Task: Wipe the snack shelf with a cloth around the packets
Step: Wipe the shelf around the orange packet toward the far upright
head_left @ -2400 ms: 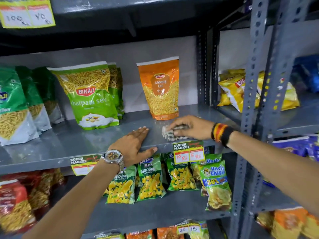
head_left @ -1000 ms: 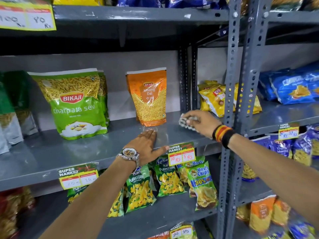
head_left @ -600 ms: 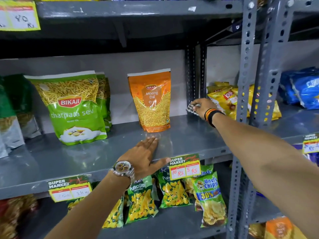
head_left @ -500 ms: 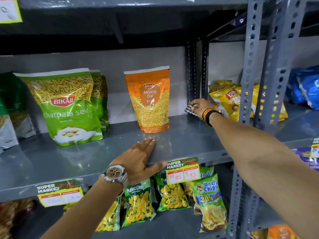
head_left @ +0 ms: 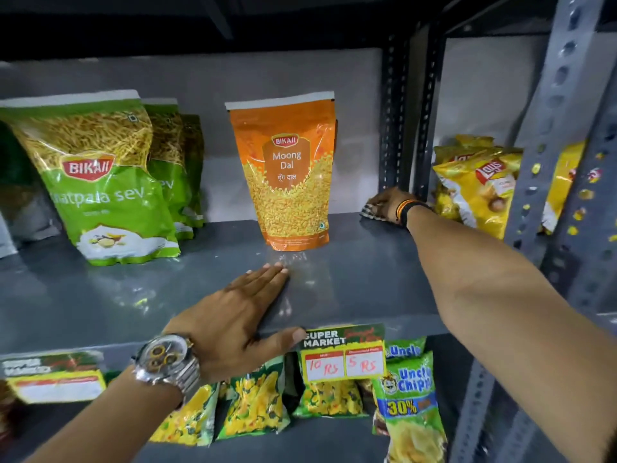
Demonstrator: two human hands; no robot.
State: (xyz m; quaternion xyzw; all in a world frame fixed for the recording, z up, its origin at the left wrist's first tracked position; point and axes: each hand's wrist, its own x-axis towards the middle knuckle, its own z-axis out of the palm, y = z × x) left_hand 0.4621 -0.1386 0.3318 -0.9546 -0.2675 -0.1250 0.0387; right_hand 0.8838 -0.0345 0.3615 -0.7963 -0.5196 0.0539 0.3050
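Evidently bracing, the left hand (head_left: pixel 238 315) lay open on the shelf (head_left: pixel 350 279); the right hand (head_left: pixel 389 203) gripped the cloth (head_left: pixel 369 212), wiping the rear corner.

I count two hands: my left hand (head_left: pixel 240 315) and my right hand (head_left: pixel 389 203). There is one small checked cloth (head_left: pixel 369 212). On the grey metal shelf (head_left: pixel 350 275) I see one orange Moong Dal pouch (head_left: pixel 287 175) and three green sev pouches (head_left: pixel 100 182), one behind another. At least two yellow chips bags (head_left: pixel 477 188) stand in the next bay. Two price tags (head_left: pixel 344 357) hang on the edge. Below, I count about four green snack packets (head_left: pixel 253 406); more may be hidden.
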